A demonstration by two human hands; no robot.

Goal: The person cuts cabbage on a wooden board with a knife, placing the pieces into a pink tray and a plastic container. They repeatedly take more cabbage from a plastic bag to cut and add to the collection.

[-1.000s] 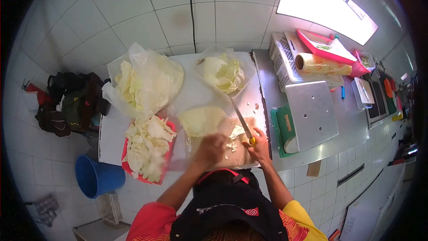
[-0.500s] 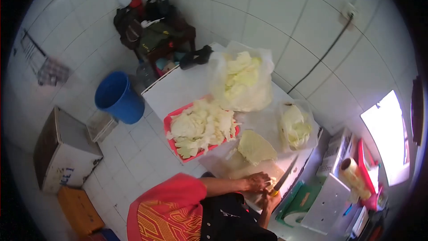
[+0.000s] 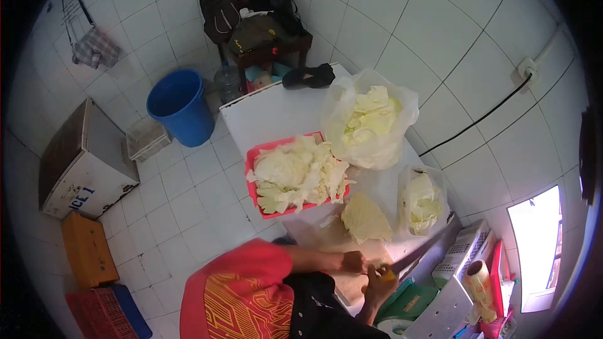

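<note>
My right hand [image 3: 380,285] is wrapped around the yellow handle of a knife [image 3: 389,275]; its blade points up and to the right, blurred. Close beside it, my left hand [image 3: 354,262] is closed, fingers curled toward the knife hand; what they hold, if anything, is hidden. Both hands are over a cutting board [image 3: 349,288] near the table edge. Just beyond them lies a large, pale cabbage leaf piece [image 3: 365,218]. Farther left, a red tray [image 3: 253,196] is heaped with loose cabbage leaves [image 3: 295,172].
A plastic bag of cabbage leaves [image 3: 372,119] stands at the back of the white table [image 3: 264,119]; a smaller bagged cabbage [image 3: 424,201] is to the right. A green scale [image 3: 408,301] and a film roll [image 3: 479,279] sit right. A blue bucket [image 3: 182,110] stands on the floor.
The camera view has shifted, so the surroundings sit differently in the frame. My left hand has pulled back slightly from the knife hand, and the blade shows less clearly.
</note>
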